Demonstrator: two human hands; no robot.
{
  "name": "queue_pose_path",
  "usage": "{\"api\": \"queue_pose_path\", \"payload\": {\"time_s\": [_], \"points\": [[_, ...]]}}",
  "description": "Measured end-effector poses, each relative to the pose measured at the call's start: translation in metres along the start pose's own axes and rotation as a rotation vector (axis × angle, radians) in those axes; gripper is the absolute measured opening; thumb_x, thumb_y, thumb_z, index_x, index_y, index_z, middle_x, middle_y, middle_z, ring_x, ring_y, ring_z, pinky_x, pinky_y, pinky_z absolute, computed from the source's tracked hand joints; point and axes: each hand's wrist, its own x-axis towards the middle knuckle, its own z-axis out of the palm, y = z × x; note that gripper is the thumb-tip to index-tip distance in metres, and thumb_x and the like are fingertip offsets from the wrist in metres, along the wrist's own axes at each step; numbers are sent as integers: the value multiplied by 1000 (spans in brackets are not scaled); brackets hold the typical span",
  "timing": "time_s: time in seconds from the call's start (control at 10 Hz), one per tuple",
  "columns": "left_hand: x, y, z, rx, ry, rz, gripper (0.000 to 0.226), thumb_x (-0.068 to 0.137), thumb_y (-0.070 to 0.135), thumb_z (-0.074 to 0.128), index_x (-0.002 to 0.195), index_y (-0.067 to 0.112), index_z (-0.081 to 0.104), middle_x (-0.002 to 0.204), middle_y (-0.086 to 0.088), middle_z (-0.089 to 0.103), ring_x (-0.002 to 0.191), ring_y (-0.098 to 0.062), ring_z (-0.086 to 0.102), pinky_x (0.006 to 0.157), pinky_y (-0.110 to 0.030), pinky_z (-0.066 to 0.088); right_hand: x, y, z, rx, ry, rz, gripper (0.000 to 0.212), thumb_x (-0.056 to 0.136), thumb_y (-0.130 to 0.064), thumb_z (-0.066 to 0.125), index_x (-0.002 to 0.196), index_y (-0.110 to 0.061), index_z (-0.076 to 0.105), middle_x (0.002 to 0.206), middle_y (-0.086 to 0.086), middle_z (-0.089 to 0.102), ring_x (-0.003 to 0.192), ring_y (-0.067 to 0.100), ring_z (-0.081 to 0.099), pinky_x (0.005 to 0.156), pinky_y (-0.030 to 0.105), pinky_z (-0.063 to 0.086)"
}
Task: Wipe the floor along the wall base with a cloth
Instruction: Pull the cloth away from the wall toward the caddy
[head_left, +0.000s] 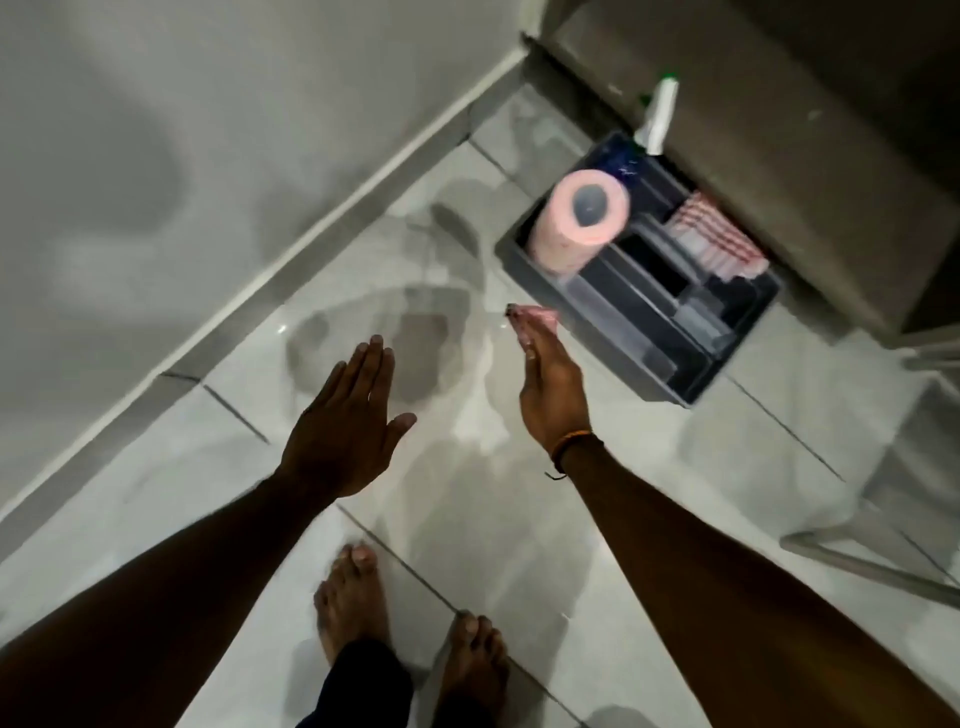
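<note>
Cloth (714, 236) blurred, half-hidden in caddy (727, 358)

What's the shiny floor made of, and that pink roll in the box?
The floor looks like glazed ceramic tile: pale, glossy, reflective, with thin grout lines. The pink roll seems soft tissue paper wound round a hollow core. The box looks like dark plastic, though blur leaves that unsure.

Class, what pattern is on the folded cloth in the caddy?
Red-and-white stripes on the cloth, head view.

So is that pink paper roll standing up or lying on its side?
Standing up, slightly tilted: the paper roll sits on end in the gray bin, its hollow core facing up toward the camera.
</note>
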Motion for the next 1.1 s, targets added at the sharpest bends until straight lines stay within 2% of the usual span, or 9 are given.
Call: {"api": "queue_pose_path", "payload": {"time_s": [0.1, 0.2, 0.4, 0.6, 0.7, 0.8, 0.9, 1.0, 1.1], "points": [[38, 63, -9, -11, 16, 129, 85, 107, 62, 12, 164, -1, 21, 173, -24, 19, 161, -38, 21, 128, -52, 27, 3, 38, -81, -73, 144, 69, 44, 107, 2, 40, 149, -5, 53, 155, 10, 57, 146, 20, 51, 128, 22, 33], [76, 122, -2, -7, 49, 239, 78, 110, 56, 17, 163, -2, 25, 172, -24, 23, 160, -38, 24, 128, -52, 28, 7, 72, -136, -120, 200, 165, 54, 103, 8, 38, 155, -5, 46, 162, 10, 50, 152, 20, 45, 131, 40, 33], [156, 195, 39, 82, 87, 434, 75, 110, 53, 12, 164, 1, 21, 173, -22, 22, 161, -36, 22, 130, -48, 19, 40, 145, -171, -247, 357, 264, 64, 93, 10, 43, 155, -4, 45, 161, 15, 49, 152, 32, 44, 131, 47, 32], [212, 198, 64, 219, 32, 451, 83, 105, 58, 11, 166, 1, 12, 176, -22, 8, 164, -34, 7, 133, -49, 4, 84, 192, -145, -369, 293, 295, 71, 91, 12, 41, 160, -8, 38, 169, 14, 36, 159, 33, 31, 134, 47, 23], [219, 188, 71, 250, 39, 449, 83, 106, 58, 13, 165, -1, 15, 175, -24, 11, 164, -37, 9, 133, -51, 6, 96, 207, -127, -480, 206, 341, 70, 100, -3, 43, 166, -12, 21, 176, 12, 17, 164, 35, 13, 135, 54, 11], [220, 188, 74, 271, 40, 456, 84, 106, 59, 15, 166, 1, 10, 176, -23, 7, 164, -38, 5, 133, -53, 7, 96, 214, -113, -604, 144, 373, 83, 103, -36, 47, 167, -8, 4, 178, 15, 1, 165, 37, -1, 133, 55, -1], [220, 192, 77, 276, 53, 433, 83, 106, 59, 19, 166, 2, 7, 176, -23, 5, 164, -38, 4, 132, -53, 7, 96, 215, -111, -675, 104, 381, 102, 96, -48, 58, 167, -8, -3, 177, 17, -4, 165, 38, -4, 131, 56, -4], [219, 193, 75, 229, 52, 419, 83, 107, 60, 18, 166, 2, 10, 176, -23, 8, 164, -38, 5, 133, -52, 6, 102, 213, -116, -672, 36, 424, 115, 89, -51, 66, 167, -11, -8, 177, 15, -9, 165, 38, -8, 131, 60, -6], [211, 196, 56, 195, 3, 404, 94, 101, 68, -2, 166, 1, 9, 176, -22, 5, 164, -36, 4, 133, -50, 5, 98, 192, -125, -636, 64, 442, 116, 85, -44, 70, 167, -13, -7, 177, 14, -12, 164, 39, -10, 131, 64, -4]]}}
